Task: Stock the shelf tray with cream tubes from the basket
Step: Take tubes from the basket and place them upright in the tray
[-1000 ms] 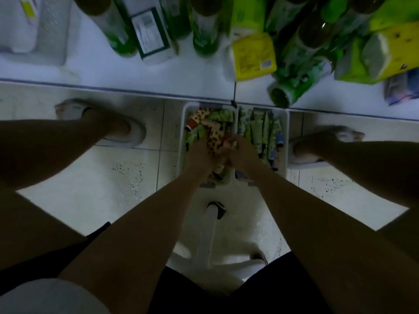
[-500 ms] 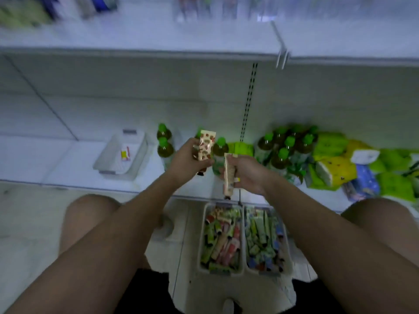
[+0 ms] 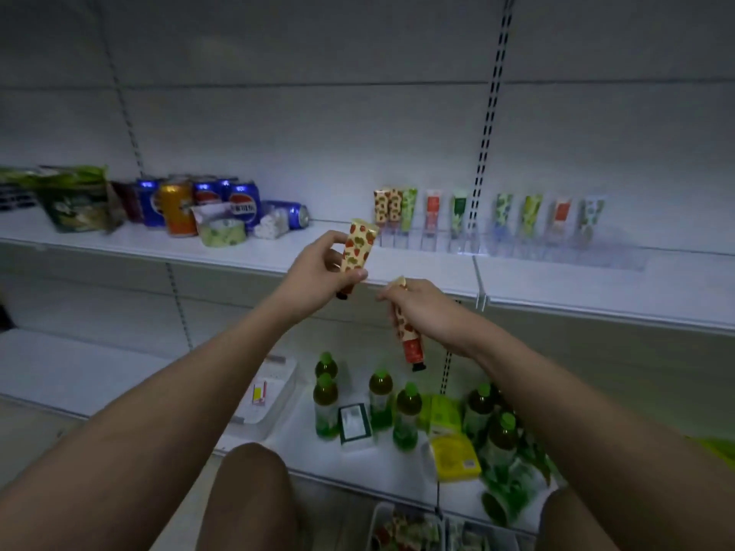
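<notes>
Each hand grips one strawberry-print cream tube — left hand (image 3: pixel 318 268), right hand (image 3: pixel 431 312) — and the crowded clear plastic shelf tray (image 3: pixel 513 248) probably risks toppling standing tubes.

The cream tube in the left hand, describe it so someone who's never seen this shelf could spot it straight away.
Start at the middle white shelf with the clear tray of upright tubes. In front of its left end, the left hand holds a cream tube upright, cap down. It is yellow with red strawberries and shows in full, while the right hand covers most of its matching tube.
</notes>
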